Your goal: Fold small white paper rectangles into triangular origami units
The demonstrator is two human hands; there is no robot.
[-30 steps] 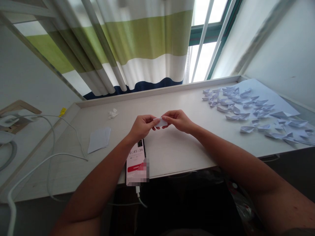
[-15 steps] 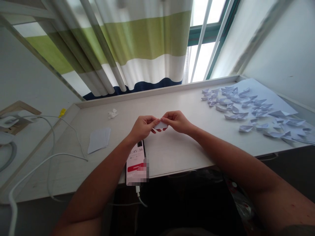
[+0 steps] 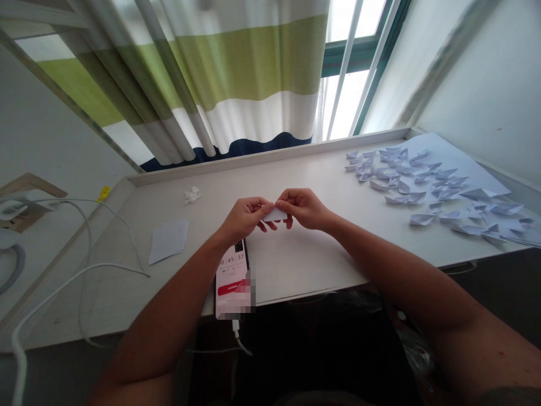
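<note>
A small folded piece of white paper point(image 3: 276, 215) is held above the table, in front of me. My left hand point(image 3: 249, 216) pinches its left side between thumb and fingers. On the other side my right hand point(image 3: 305, 208) grips it the same way, the two thumbs almost meeting at the top edge. Part of the paper is hidden behind the fingers. Many folded paper boats point(image 3: 406, 169) lie spread over the right of the table. To the left rests a small stack of white paper sheets point(image 3: 169, 241).
A phone point(image 3: 231, 282) showing a timer lies at the table's front edge, a charging cable point(image 3: 236, 330) plugged in. Crumpled tissue point(image 3: 192, 195) sits back left. White cables point(image 3: 84, 276) loop across the left side. A curtain point(image 3: 236, 73) hangs behind the table point(image 3: 291, 270).
Both hands stay on the paper with slight finger movement; some right-hand fingers have shifted beneath it. The paper shows a straighter lower edge. The view has shifted slightly.
</note>
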